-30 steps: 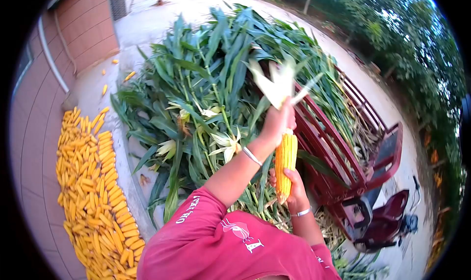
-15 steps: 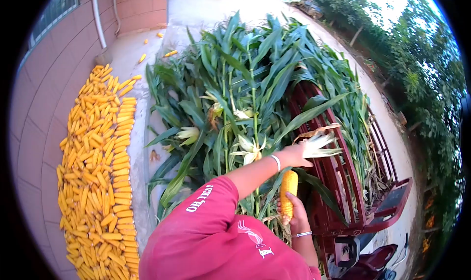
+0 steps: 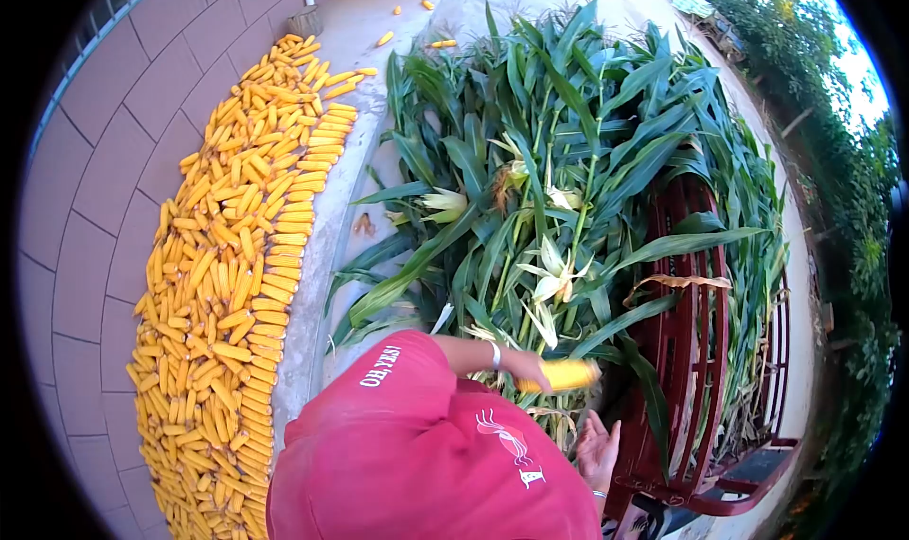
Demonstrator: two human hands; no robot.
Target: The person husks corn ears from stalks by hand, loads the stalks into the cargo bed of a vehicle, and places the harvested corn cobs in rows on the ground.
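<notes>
My left hand (image 3: 526, 370) is wrapped round a bare yellow corn cob (image 3: 568, 374), which lies sideways and slightly blurred in front of my shirt. Just below and to the right, my right hand (image 3: 597, 453) is empty, palm up with its fingers apart, near the dark red slatted rails (image 3: 668, 389). Beyond both hands spreads a heap of green corn stalks (image 3: 473, 161) with long leaves. Pale peeled husks (image 3: 554, 273) rest on the stalks, and another husk (image 3: 542, 322) lies just above my left hand.
On the left, a large pile of husked corn cobs (image 3: 213, 284) covers the ground, with a neatly stacked edge, beside a tiled wall (image 3: 104, 218). A few loose cobs (image 3: 384, 38) lie farther back. Trees (image 3: 843, 209) line the right side.
The corn cob has passed from my right hand to my left, and my right hand has opened. The husk my left hand had is let go. The view has shifted, showing more of the pile.
</notes>
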